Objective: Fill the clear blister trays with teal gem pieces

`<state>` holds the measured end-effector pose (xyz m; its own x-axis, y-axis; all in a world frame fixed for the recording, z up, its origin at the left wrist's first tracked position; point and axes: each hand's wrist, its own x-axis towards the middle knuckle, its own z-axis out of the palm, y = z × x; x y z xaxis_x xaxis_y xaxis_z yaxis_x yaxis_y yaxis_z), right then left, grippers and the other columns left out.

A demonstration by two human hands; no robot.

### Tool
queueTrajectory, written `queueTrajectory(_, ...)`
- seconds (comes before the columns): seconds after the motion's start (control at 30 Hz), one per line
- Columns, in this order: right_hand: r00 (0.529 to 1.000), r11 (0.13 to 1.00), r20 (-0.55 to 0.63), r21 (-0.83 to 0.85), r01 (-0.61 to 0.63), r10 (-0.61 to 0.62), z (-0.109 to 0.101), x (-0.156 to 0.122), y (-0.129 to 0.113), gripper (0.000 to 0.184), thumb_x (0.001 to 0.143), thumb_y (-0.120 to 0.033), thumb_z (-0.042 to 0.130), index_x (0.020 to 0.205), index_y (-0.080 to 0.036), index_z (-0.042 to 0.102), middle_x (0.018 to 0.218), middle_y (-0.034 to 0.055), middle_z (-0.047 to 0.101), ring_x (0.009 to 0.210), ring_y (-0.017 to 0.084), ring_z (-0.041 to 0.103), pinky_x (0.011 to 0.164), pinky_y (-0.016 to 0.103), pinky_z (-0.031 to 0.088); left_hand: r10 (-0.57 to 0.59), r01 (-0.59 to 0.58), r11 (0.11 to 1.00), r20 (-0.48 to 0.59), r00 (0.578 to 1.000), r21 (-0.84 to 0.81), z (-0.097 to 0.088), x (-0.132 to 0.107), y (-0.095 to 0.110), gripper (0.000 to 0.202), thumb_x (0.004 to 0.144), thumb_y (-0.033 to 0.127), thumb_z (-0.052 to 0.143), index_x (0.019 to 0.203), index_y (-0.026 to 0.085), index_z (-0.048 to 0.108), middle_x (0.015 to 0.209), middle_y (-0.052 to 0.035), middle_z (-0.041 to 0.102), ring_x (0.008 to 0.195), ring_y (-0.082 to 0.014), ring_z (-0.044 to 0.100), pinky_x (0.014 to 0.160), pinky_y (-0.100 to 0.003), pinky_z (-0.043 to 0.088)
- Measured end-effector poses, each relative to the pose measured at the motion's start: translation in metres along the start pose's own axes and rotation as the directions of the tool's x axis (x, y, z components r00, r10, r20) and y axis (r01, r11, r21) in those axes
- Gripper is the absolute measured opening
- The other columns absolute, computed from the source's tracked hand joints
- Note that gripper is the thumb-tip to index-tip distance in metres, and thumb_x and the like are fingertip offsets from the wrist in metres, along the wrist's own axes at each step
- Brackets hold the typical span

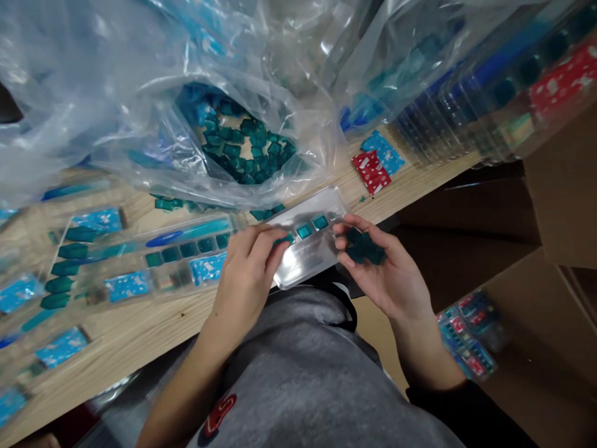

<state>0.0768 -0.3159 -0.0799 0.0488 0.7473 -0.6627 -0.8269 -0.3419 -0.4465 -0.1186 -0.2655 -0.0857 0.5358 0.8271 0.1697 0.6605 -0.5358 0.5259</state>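
Teal pieces (364, 247) at clear tray (310, 255)

Left hand (247, 267): fingers bent, tips on single piece (285, 239) in tray at surface (140, 330) edge, grip unclear. Right hand (387, 277): fingers half curled, cupping teal pieces just beside tray.

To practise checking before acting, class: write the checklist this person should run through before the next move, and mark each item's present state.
1. Clear plastic tray steadied by the left hand: ok.
2. Tray fully on the light wooden table: not ok, its near corner seems to overhang the edge.
3. Single teal square piece under the left hand seated in its pocket: cannot tell.
4. Pile of small teal square pieces ready in the right hand: ok.
5. Clear plastic bag behind the tray holds more teal pieces: ok.
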Motion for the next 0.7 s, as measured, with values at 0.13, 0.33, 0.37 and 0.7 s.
queueTrajectory(0.13, 1.000, 1.000, 0.014, 0.015, 0.001, -0.001, 0.002, -0.001, 0.002, 0.018, 0.075, -0.025, 0.068, 0.090, -0.018, 0.075, 0.091, 0.0036, 0.067, 0.076, 0.010, 0.060, 0.057, 0.018, 0.046, 0.080, -0.082, 0.996, 0.066, 0.995, 0.031, -0.001, -0.004, -0.001, 0.021, 0.097, 0.015, 0.052, 0.116, 0.018, 0.059, 0.110, -0.0081, 0.066, 0.099, -0.0199, 0.062, 0.084, -0.035, 0.051)
queueTrajectory(0.33, 1.000, 0.999, 0.021, 0.044, -0.018, 0.017, 0.006, -0.003, 0.003, 0.021, 0.074, -0.025, 0.066, 0.092, -0.019, 0.076, 0.094, 0.0036, 0.068, 0.080, 0.011, 0.061, 0.063, 0.019, 0.049, 0.152, -0.156, 0.986, 0.064, 0.986, 0.058, 0.006, 0.001, -0.010, 0.019, 0.097, 0.019, 0.053, 0.114, 0.017, 0.059, 0.105, -0.0077, 0.069, 0.096, -0.0215, 0.062, 0.081, -0.036, 0.049)
queueTrajectory(0.37, 0.999, 0.998, 0.032, 0.057, -0.020, 0.018, 0.006, -0.004, 0.003, 0.023, 0.074, -0.025, 0.065, 0.092, -0.019, 0.076, 0.094, 0.0038, 0.069, 0.082, 0.012, 0.062, 0.065, 0.019, 0.050, 0.154, -0.159, 0.984, 0.061, 0.986, 0.082, 0.006, 0.002, -0.011, 0.018, 0.097, 0.019, 0.054, 0.113, 0.017, 0.060, 0.105, -0.0081, 0.069, 0.096, -0.0223, 0.062, 0.080, -0.037, 0.049)
queueTrajectory(0.7, 0.997, 0.999, 0.080, 0.033, -0.003, 0.000, 0.024, -0.006, 0.016, 0.022, 0.082, -0.027, 0.057, 0.095, -0.022, 0.075, 0.095, 0.0017, 0.069, 0.084, 0.011, 0.061, 0.071, 0.021, 0.050, 0.232, -0.218, 0.959, 0.066, 0.970, -0.180, -0.015, 0.016, 0.035, 0.031, 0.095, 0.031, 0.058, 0.124, 0.020, 0.053, 0.116, -0.0083, 0.063, 0.109, -0.0210, 0.058, 0.092, -0.036, 0.049)
